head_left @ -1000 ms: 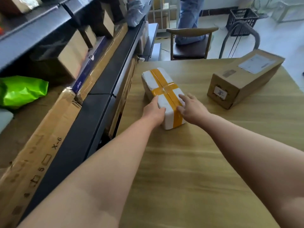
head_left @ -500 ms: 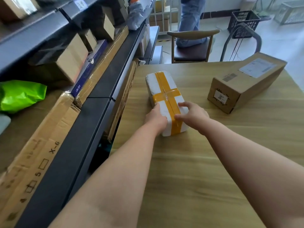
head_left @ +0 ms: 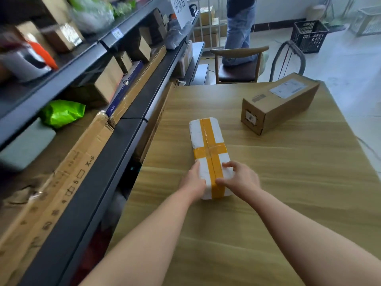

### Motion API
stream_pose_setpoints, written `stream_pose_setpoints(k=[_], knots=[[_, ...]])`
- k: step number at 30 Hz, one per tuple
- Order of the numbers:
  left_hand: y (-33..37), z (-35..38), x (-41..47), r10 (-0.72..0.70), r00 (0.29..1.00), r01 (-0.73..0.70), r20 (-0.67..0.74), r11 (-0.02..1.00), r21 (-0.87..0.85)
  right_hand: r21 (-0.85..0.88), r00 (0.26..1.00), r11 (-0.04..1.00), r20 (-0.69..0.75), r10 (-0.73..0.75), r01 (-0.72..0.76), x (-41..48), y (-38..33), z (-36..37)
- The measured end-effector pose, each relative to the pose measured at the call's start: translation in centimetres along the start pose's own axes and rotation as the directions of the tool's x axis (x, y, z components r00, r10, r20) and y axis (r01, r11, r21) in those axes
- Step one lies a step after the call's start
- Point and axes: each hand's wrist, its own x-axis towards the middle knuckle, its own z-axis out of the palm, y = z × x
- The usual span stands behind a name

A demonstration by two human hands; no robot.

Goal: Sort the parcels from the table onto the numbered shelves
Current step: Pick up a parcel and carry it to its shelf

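Both hands, left hand (head_left: 192, 182) and right hand (head_left: 240, 180), clamp the near end of the rectangular white foam parcel (head_left: 206, 139), cross-taped in glossy yellow, on the wood-grain counter (head_left: 288, 182).

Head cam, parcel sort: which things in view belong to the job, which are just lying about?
Job: white parcel with yellow tape, held at its near end by left-hand grip and right-hand grip; brown carton waiting on the table; shelves on the left.
Lying about: wooden chair; black crate on the floor.
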Motion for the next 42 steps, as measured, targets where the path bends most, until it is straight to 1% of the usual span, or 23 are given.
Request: stream_pose_setpoints(k=[5, 9, 11, 13, 17, 20, 23, 25, 28, 31, 34, 36, 38, 42], knots=[[-2.1, 3.2, -6.5, -0.002, 1.0, 0.002, -0.009, 0.999, -0.05, -0.02, 0.997, 0.996, 0.01, -0.082, 0.082, -6.2, 4.4, -0.2], [-4.4, 5.2, -10.4, 0.007, 1.0, -0.006, 0.013, 0.993, -0.115, 0.058, 0.995, 0.995, -0.058, -0.081, 0.084, -10.0, 7.8, 0.4], [-5.1, 5.7, -11.6, 0.011, 1.0, -0.01, 0.011, 0.991, -0.133, 0.083, 0.995, 0.994, -0.068, -0.072, 0.077, -11.3, 8.6, 0.5], [-5.5, 5.6, -12.5, -0.009, 1.0, 0.009, 0.001, 0.983, -0.181, 0.085, 0.993, 0.991, -0.06, -0.099, 0.104, -12.1, 8.8, 0.3], [-7.4, 4.3, -13.7, -0.12, 0.993, 0.106, -0.017, 0.927, -0.361, 0.053, 0.964, 0.964, 0.033, -0.263, 0.261, -13.4, 7.4, 0.0], [-8.7, 3.0, -13.4, -0.216, 0.975, 0.169, -0.054, 0.875, -0.454, 0.02, 0.916, 0.926, 0.14, -0.377, 0.378, -13.7, 5.4, 0.8], [-8.5, 1.9, -13.4, -0.272, 0.961, 0.206, -0.042, 0.812, -0.547, 0.022, 0.89, 0.907, 0.185, -0.416, 0.42, -13.9, 3.6, 1.8], [-8.0, 1.5, -13.6, -0.283, 0.959, 0.229, -0.017, 0.808, -0.542, 0.02, 0.899, 0.913, 0.17, -0.404, 0.407, -14.0, 3.0, 2.0], [-7.2, 1.5, -13.6, -0.279, 0.96, 0.234, -0.002, 0.809, -0.538, -0.041, 0.925, 0.93, 0.124, -0.359, 0.366, -13.5, 2.9, 1.4], [-6.1, 2.3, -13.1, -0.234, 0.972, 0.219, 0.022, 0.865, -0.451, -0.111, 0.948, 0.945, 0.123, -0.295, 0.308, -12.5, 4.2, 0.3], [-4.9, 4.0, -12.4, -0.138, 0.989, 0.15, 0.061, 0.931, -0.333, -0.161, 0.967, 0.961, 0.158, -0.2, 0.225, -12.1, 6.9, -0.1], [-4.2, 5.0, -12.3, -0.107, 0.992, 0.123, 0.074, 0.952, -0.281, -0.116, 0.972, 0.975, 0.165, -0.168, 0.188, -12.3, 8.4, -0.2], [-3.8, 5.6, -12.2, -0.103, 0.993, 0.116, 0.061, 0.954, -0.278, -0.06, 0.973, 0.98, 0.141, -0.182, 0.192, -12.4, 9.0, -0.1], [-3.2, 6.0, -11.9, -0.127, 0.991, 0.13, 0.03, 0.943, -0.306, -0.06, 0.97, 0.974, 0.123, -0.208, 0.217, -12.1, 8.7, -0.1]])
